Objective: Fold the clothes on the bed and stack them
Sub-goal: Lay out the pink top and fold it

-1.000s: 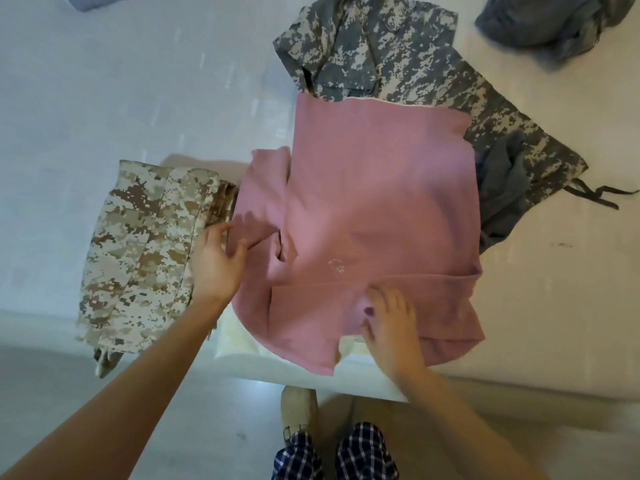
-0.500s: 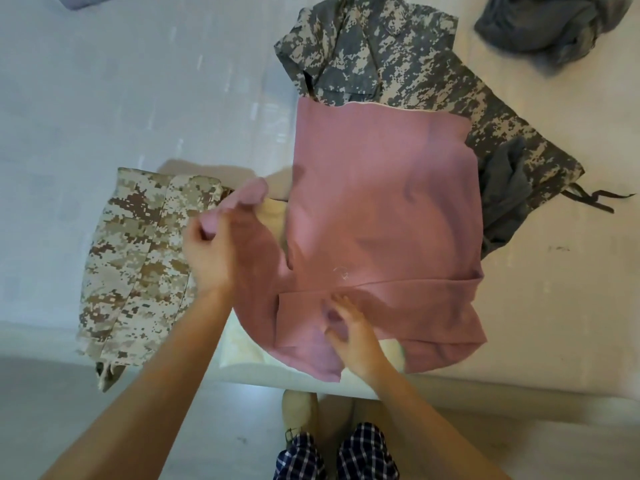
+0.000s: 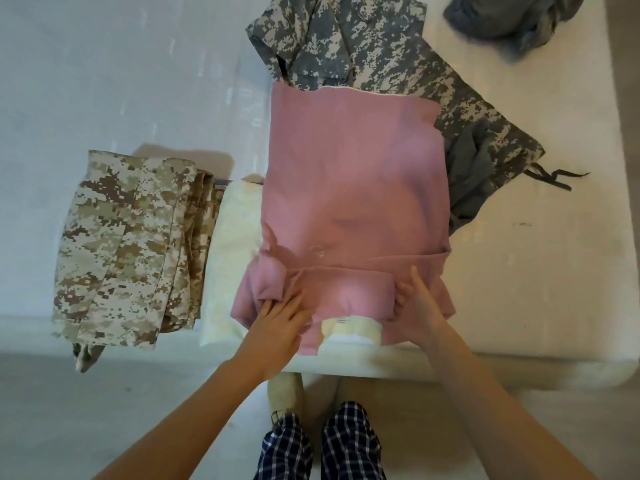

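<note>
A pink garment lies flat at the near edge of the white bed, both sleeves folded across its lower part. My left hand rests with straight fingers on the folded left sleeve. My right hand lies on the right sleeve's end, its thumb tucked at the fold. A folded tan camouflage garment sits to the left. Under the pink garment lies a cream folded cloth. A grey camouflage garment spreads behind it.
A crumpled grey garment lies at the bed's far right corner. Grey ties trail from the camouflage piece to the right. My legs in checked trousers stand against the bed's near edge.
My left hand has carried the pink left sleeve in from the left and laid it across the garment's lower part. My right hand has shifted right onto the other sleeve.
</note>
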